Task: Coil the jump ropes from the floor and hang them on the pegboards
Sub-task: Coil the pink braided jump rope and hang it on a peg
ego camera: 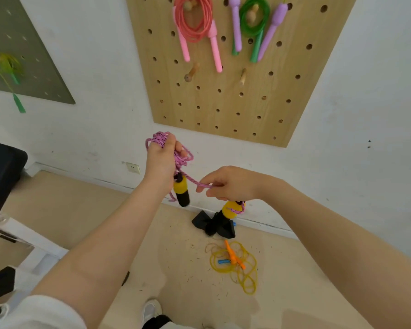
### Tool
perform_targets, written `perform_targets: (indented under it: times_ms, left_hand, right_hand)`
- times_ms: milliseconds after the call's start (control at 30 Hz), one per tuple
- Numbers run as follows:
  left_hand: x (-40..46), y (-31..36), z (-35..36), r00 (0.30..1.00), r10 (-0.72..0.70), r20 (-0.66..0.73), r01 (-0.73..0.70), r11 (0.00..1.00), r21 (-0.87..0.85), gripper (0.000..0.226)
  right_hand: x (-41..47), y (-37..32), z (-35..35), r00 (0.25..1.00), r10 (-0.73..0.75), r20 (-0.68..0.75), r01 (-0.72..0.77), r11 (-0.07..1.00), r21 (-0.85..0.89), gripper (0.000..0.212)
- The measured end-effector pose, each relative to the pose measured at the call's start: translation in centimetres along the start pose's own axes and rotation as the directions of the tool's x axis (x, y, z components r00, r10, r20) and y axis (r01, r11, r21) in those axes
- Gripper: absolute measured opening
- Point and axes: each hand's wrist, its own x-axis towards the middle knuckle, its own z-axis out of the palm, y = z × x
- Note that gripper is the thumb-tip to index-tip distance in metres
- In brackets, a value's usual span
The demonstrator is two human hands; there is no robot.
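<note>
Room: white wall ahead of us, beige floor [176, 269] below, a wooden pegboard [223, 103] mounted on the wall.
Left grip: our left hand [161, 160] is curled tight round a bundle of coils of the pink braided jump rope [182, 160], held up in front of the wall.
Right grip: our right hand [226, 184] pinches a strand of the same rope between thumb and fingers, just right of and lower than the left.
Handles: one yellow-and-black handle [181, 192] hangs under the left hand; the other [231, 210] hangs below the right hand with rope wrapped round it.
Floor: a yellow jump rope with orange handles [235, 264] lies loose, near a black object [214, 225] by the baseboard.
Pegboard: a coiled pink jump rope [195, 22] and a green jump rope [254, 20] hang on pegs; purple handles [236, 24] hang beside the green one.
Far left: a grey-green pegboard [33, 67] carries a green rope [7, 65], blurred.
</note>
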Motion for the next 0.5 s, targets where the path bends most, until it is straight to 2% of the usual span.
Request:
perform_targets:
  times_ms: [100, 167, 233, 300, 333, 433, 500]
  left_hand:
    - [-0.5, -0.8, -0.7, 0.988, 0.046, 0.147, -0.105, 0.901, 0.422, 0.042]
    - [-1.9, -0.6, -0.6, 0.951, 0.041, 0.305, -0.205, 0.822, 0.531, 0.044]
    - [-3.4, -0.1, -0.3, 0.891, -0.007, 0.455, -0.222, 0.865, 0.449, 0.039]
    - [-4.3, 0.4, -0.2, 0.827, -0.09, 0.555, -0.058, 0.968, 0.243, 0.034]
    - [-4.5, 0.7, -0.4, 0.79, -0.12, 0.601, 0.021, 0.985, 0.169, 0.037]
    - [-4.7, 1.6, -0.7, 0.681, -0.179, 0.71, 0.15, 0.983, 0.104, 0.046]
    - [-4.8, 2.3, -0.9, 0.646, -0.193, 0.739, 0.226, 0.972, 0.057, 0.043]
  right_hand:
    - [-0.6, -0.8, -1.4, 0.995, -0.041, -0.092, 0.049, 0.995, 0.087, 0.015]
    - [-0.6, -1.1, -2.5, 0.98, -0.061, -0.189, 0.08, 0.992, 0.096, 0.013]
    - [-0.7, -1.3, -3.4, 0.961, -0.071, -0.269, 0.107, 0.987, 0.122, 0.011]
    - [-0.8, -1.0, -4.0, 0.935, -0.061, -0.35, 0.132, 0.974, 0.182, 0.012]
    - [-0.8, -0.8, -4.2, 0.926, -0.055, -0.373, 0.142, 0.967, 0.212, 0.013]
    - [-0.8, -0.3, -3.9, 0.914, -0.053, -0.403, 0.185, 0.937, 0.296, 0.014]
    - [-0.7, -0.4, -3.5, 0.903, -0.054, -0.427, 0.223, 0.906, 0.358, 0.014]
